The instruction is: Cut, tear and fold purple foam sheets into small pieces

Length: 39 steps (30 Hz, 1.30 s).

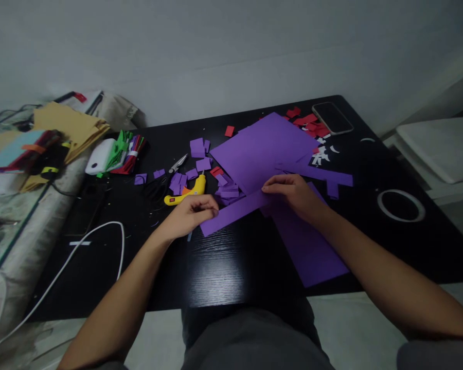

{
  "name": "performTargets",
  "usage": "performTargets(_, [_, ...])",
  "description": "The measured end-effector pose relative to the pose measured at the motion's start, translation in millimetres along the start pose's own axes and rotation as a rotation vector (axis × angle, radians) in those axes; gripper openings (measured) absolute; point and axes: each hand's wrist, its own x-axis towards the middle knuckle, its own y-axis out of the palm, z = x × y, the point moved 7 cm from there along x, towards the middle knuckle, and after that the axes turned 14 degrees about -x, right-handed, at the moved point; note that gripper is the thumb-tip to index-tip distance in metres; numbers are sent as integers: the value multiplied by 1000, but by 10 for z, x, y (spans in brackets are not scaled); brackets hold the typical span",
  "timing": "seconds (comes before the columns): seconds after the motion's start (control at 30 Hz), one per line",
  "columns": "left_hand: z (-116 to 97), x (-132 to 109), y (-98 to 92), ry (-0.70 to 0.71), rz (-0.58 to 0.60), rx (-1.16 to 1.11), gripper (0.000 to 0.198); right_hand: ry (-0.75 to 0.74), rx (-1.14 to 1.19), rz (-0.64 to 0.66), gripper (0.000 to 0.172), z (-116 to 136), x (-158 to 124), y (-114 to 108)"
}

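Note:
A long purple foam strip lies slanted on the black table. My left hand pinches its near left end, fingers closed. My right hand pinches the strip's far right end, fingers closed on it. Under the right hand lies a purple sheet reaching to the table's front edge. A larger purple sheet lies further back. Several small purple cut pieces are heaped between the hands and that sheet.
A yellow glue gun and scissors lie left of the scraps. Red scraps and a phone sit at the back right, a white ring at right. A white cable and stacked coloured sheets are on the left.

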Motion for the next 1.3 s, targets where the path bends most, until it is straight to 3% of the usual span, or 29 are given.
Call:
performTargets(0.2, [-41, -8, -214, -13, -86, -65, 7, 61, 130, -41, 11, -66, 80, -89])
performTargets(0.37, [-160, -61, -304, 73, -207, -142, 9, 53, 243, -68, 12, -89, 92, -81])
performTargets(0.77, [-99, -91, -428, 234, -413, -431, 12, 36, 306, 36, 21, -86, 21, 61])
performTargets(0.9, [-113, -80, -389, 242, -404, -512, 15, 89, 266, 167, 23, -106, -11, 177])
performTargets(1.13, [-50, -37, -292, 164, -297, -538, 17, 3, 98, 490, 34, -7, -180, 437])
performTargets(1.3, [-11, -38, -273, 125, -307, -542, 15, 16, 69, 575, 33, 44, -284, 505])
